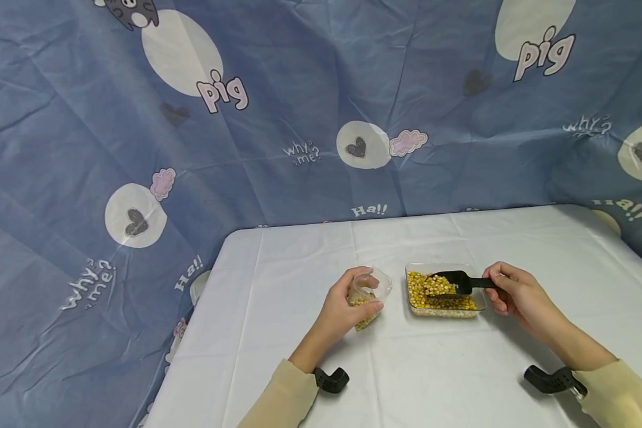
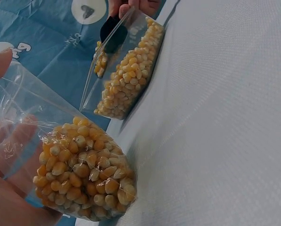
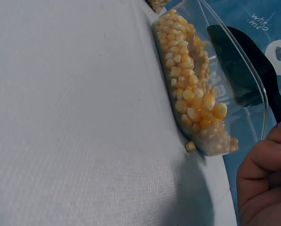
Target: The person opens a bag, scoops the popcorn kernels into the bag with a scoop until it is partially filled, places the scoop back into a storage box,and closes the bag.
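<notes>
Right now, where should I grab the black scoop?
By its thin handle, from the right. The black scoop lies with its bowl in the corn tray and its handle pointing right over the rim, where the right hand already holds it.

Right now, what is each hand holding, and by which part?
The left hand grips a clear cup of corn kernels around its side wall. The right hand holds a black scoop by the end of its handle, over the tray.
</notes>
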Motion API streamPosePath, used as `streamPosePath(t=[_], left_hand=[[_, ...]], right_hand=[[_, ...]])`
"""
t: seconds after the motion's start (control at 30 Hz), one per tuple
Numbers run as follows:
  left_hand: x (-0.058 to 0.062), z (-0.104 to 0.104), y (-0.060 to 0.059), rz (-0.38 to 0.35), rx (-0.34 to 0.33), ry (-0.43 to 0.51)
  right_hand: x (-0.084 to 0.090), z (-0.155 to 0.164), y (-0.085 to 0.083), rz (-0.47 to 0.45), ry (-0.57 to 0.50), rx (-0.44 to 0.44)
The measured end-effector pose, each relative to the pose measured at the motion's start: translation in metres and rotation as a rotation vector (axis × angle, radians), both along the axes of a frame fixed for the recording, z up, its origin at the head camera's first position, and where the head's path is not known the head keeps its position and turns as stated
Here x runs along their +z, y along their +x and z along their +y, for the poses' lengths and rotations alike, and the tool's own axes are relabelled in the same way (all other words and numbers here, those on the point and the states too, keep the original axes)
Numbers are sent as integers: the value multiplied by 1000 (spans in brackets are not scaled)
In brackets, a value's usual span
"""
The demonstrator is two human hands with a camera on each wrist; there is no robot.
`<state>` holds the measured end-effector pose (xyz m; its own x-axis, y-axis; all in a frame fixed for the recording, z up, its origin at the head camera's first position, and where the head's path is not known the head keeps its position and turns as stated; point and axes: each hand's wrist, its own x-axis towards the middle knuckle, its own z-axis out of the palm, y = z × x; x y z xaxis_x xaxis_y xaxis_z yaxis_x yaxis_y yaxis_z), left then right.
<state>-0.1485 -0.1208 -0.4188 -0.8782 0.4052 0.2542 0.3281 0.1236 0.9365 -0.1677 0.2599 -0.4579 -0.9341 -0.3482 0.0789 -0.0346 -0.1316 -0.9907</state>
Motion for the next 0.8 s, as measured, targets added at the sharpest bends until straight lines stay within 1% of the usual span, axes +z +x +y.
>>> streamPosePath(t=[0.4,0.8], left_hand=[[-1,-1,0,-1,1,14],[0,-2,0,9,-3,17]], right_hand=[[8,-3,6,13,-17,-9],[19,-8,10,31,-10,-21]])
